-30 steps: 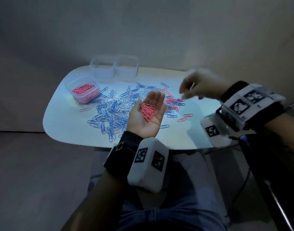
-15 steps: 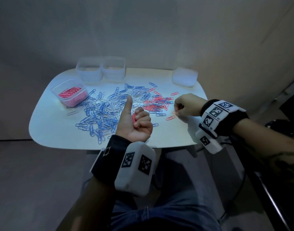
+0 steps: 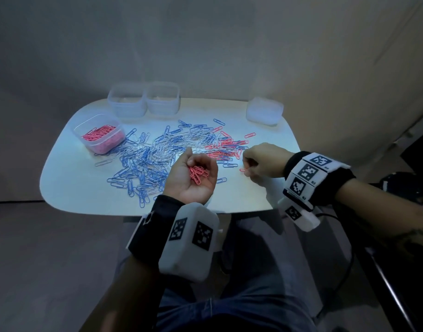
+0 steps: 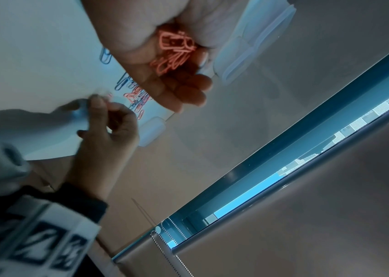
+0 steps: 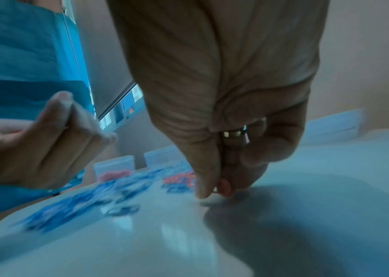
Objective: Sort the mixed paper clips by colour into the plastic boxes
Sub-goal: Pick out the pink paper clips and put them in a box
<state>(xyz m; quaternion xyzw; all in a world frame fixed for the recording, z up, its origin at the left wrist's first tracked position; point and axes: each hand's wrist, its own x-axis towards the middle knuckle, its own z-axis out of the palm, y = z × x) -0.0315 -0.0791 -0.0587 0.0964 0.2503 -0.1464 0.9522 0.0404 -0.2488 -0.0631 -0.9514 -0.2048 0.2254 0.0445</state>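
1. Nearest, the person's left hand [image 3: 190, 176] is hovering palm up over the near edge of the white rounded table [image 3: 69, 188], its fingers curling loosely round a small bunch of pink paper clips [image 3: 198, 173].
2. Just to the right, the right hand [image 3: 262, 164] is pressing down on the table, thumb and fingertips pinching a single pink paper clip [image 5: 224, 185].
3. Beyond the hands, the mixed heap of blue, white and pink paper clips [image 3: 157, 156] is spreading across the table's middle.
4. Far left, the clear plastic box half full of pink clips [image 3: 99, 136] is waiting; two empty clear boxes [image 3: 143, 101] are standing behind it, and a closed one [image 3: 264, 111] far right.
5. Likely risk: the cupped palm tilting and spilling clips off the near edge.
6. Open tabletop is lying near left and right of the heap.
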